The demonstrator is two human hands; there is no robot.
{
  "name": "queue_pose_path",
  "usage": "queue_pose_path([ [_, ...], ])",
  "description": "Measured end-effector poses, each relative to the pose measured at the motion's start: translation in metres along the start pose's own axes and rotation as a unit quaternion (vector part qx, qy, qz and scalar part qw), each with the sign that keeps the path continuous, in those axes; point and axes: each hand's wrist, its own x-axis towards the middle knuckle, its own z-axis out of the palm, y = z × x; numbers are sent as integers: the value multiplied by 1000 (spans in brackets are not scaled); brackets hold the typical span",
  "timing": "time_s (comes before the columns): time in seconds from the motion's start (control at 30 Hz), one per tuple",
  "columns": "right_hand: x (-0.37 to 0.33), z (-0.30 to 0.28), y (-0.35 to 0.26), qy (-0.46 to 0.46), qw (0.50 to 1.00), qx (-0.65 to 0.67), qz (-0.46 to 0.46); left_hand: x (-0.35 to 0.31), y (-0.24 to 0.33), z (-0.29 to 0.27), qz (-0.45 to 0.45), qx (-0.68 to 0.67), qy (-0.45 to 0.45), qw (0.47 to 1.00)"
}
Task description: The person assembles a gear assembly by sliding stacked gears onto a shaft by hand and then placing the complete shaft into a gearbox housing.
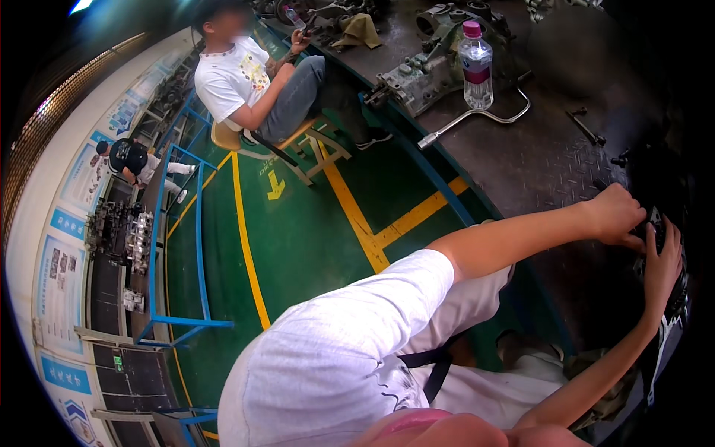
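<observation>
At the right edge of the bench, my left hand [618, 214] has its fingers curled closed around something I cannot make out. A short dark rod end shows just above its knuckles. Close beside it, my right hand [662, 262] is wrapped against a dark metal part [657, 222], its fingers along the part's side. Deep shadow and the picture's rim hide most of that part. Beyond my left hand, a short metal tool [587, 128] lies on the dark bench top [521, 160].
A chrome crank-shaped speed wrench [447, 130] lies near the bench edge, by a pink-capped water bottle [477, 71] and a metal gearbox housing [424, 83]. A brown cloth [360, 31] is farther back. A seated person [242, 82] holds a phone; another person [132, 160] bends over a blue-framed stand [201, 261].
</observation>
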Motion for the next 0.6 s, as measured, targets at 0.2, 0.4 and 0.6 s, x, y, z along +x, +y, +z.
queue_pose_path([
  [0.2, 1, -1, 0, -4, 1000, -3, -9, 3, -2, -3, -7, 7, -22, 1000],
  [0.4, 1, 0, -2, 0, 1000, -12, -3, 5, -3, -3, -19, 8, -40, 999],
  [0.6, 4, -4, -5, -11, 1000, 12, 1, 6, -3, -6, -24, -2, -53, 998],
])
